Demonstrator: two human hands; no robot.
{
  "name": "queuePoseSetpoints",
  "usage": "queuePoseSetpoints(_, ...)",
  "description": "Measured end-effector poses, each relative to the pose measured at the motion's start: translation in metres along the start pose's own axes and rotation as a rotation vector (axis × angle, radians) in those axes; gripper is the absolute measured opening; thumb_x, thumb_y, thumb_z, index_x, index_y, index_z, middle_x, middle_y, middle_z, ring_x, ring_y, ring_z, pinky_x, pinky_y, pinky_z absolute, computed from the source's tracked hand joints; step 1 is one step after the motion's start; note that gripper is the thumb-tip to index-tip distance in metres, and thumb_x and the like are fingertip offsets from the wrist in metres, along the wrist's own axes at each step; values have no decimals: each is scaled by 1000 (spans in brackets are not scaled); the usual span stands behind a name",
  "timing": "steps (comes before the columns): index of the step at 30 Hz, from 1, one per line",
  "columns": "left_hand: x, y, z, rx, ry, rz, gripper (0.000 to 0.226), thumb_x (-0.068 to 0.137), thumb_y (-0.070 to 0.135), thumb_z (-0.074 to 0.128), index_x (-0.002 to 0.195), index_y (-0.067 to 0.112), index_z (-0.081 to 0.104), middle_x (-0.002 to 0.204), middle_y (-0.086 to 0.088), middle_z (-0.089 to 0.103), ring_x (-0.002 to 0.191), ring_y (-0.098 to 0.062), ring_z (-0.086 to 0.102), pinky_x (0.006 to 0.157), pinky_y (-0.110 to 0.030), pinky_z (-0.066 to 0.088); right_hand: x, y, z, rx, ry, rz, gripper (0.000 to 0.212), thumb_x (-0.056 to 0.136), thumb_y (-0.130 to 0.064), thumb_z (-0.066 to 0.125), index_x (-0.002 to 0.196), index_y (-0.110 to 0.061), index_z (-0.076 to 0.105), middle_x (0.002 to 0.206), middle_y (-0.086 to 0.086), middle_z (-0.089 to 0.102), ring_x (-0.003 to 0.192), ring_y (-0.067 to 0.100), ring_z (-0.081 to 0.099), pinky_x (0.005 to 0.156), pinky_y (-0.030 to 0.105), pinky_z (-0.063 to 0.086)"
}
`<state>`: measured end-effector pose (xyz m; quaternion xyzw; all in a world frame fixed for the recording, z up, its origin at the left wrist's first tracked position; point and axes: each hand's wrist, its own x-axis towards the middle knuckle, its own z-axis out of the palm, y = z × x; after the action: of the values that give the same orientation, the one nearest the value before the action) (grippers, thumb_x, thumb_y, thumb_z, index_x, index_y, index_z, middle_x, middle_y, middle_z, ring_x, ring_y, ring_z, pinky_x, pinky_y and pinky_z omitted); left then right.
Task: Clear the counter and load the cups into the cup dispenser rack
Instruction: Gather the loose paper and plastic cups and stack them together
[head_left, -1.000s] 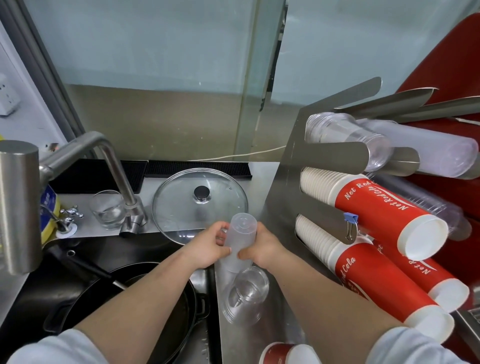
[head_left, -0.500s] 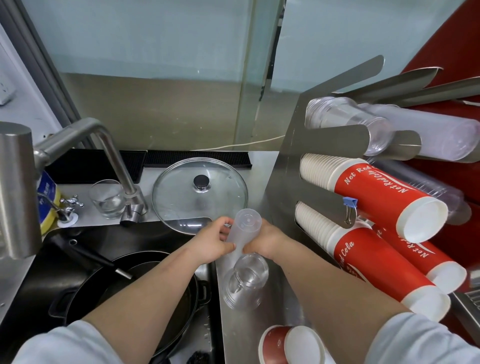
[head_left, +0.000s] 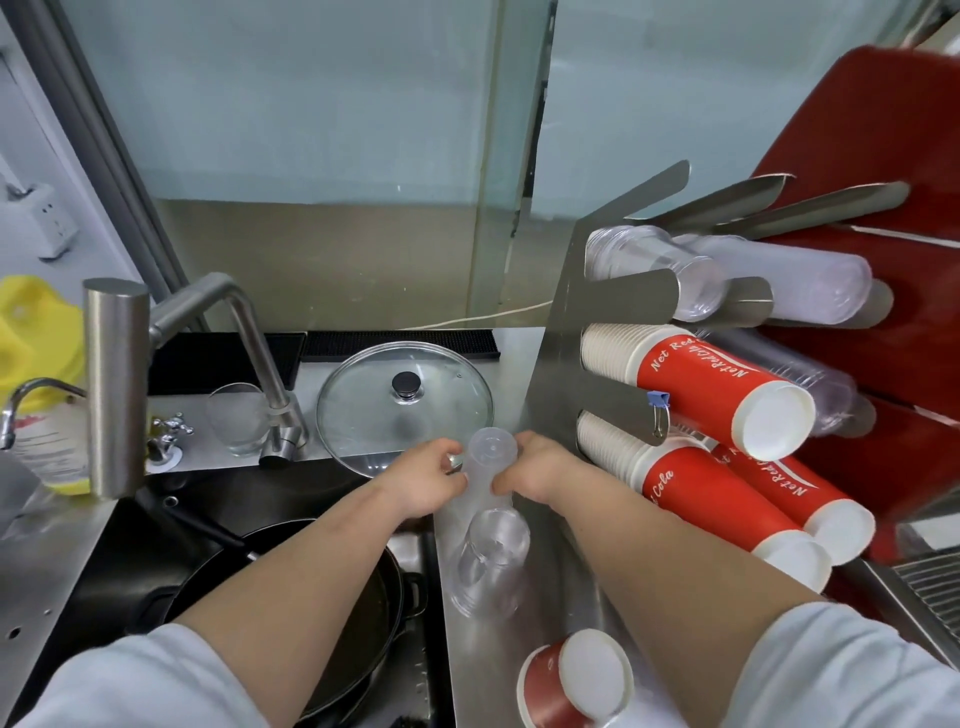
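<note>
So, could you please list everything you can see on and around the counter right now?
Frosted cup: one, translucent, upside down, held between both hands.
Clear cup: one, upside down on the counter, near side of the frosted cup.
Red cup: one, red and white, on its side, counter's near edge.
Rack: one, steel, right, holding stacks of red and clear cups.
Lid: one, glass, black knob, behind the hands.
Glass: one, clear, beside the faucet.
Pan: one, black, in the sink.
Left hand: on the frosted cup.
Right hand: on the frosted cup.
</note>
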<state>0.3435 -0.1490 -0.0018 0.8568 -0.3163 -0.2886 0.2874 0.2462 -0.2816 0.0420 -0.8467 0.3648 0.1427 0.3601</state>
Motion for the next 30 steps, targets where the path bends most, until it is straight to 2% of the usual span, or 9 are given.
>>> queuePoseSetpoints(3, -11, 12, -14, 101, 10, 32, 52, 90, 32, 61, 138, 18, 47, 134, -7, 54, 120, -22, 55, 99, -26, 40, -17, -6, -11, -17, 28, -14, 51, 70, -22, 76, 116, -11, 56, 113, 9, 62, 102, 24, 62, 91, 37, 53)
queuePoseSetpoints(7, -34, 35, -40, 365, -22, 87, 49, 91, 35, 58, 137, 20, 49, 138, -5, 55, 125, -22, 52, 102, -28, 40, -46, -16, -29, -134, 71, -53, 60, 83, -25, 68, 134, -5, 43, 133, 13, 53, 118, 28, 54, 99, 35, 46)
queuePoseSetpoints(12, -67, 68, -70, 657, -109, 163, 44, 93, 39, 54, 134, 26, 51, 132, 1, 58, 120, -19, 54, 100, -29, 40, -83, -31, -45, -377, 94, -139, 52, 86, -36, 59, 130, -10, 51, 132, 11, 56, 118, 28, 55, 100, 36, 46)
queuePoseSetpoints(16, -96, 93, -80, 759, -282, 182, 47, 94, 45, 53, 138, 30, 46, 130, 9, 58, 119, -16, 53, 104, -29, 39, -121, -38, -54, -599, 56, -254, 51, 90, -41, 54, 131, -11, 53, 135, 10, 55, 121, 28, 53, 102, 37, 44)
queuePoseSetpoints(20, -122, 103, -76, 749, -329, 252, 45, 93, 48, 52, 136, 37, 46, 113, 17, 57, 114, -11, 56, 103, -30, 41, -167, -29, -64, -671, 19, -398, 51, 92, -43, 53, 138, -22, 47, 138, 1, 52, 124, 21, 49, 98, 29, 38)
queuePoseSetpoints(24, -151, 94, -53, 602, -370, 316, 44, 93, 43, 56, 136, 36, 48, 126, 13, 58, 114, -8, 57, 105, -31, 43, -198, 8, -66, -640, -83, -474, 48, 88, -48, 57, 132, -32, 49, 126, -8, 58, 113, 15, 54, 96, 28, 42)
queuePoseSetpoints(30, -196, 76, 18, 363, -297, 470, 39, 91, 34, 64, 129, 30, 57, 121, 13, 59, 112, 0, 56, 98, -26, 47, -227, 97, -54, -416, -148, -487, 40, 86, -47, 58, 125, -38, 54, 116, -15, 63, 104, 6, 60, 95, 32, 49)
